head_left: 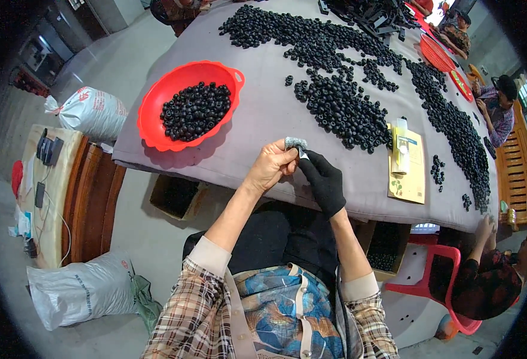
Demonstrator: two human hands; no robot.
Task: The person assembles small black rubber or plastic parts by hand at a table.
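My bare left hand (272, 165) and my black-gloved right hand (325, 183) meet just over the near edge of the table. Between their fingertips is a small grey and white piece (295, 143), soft-looking and crumpled; its exact kind is unclear. Both hands are closed, pinching it together. Left of them stands a red plastic basin (150, 116) with a scalloped rim, holding many small round black parts (196, 112) with holes. Beyond my hands, a large spread of the same black parts (347, 113) lies on the grey cloth.
On the right, a clear bottle (401, 149) lies on a yellow booklet (414, 173). A red strainer (435, 54) and black strips (374, 21) are farther back. Boxes (176, 196) sit under the table. Several people work around it; a red chair (434, 263) is at right.
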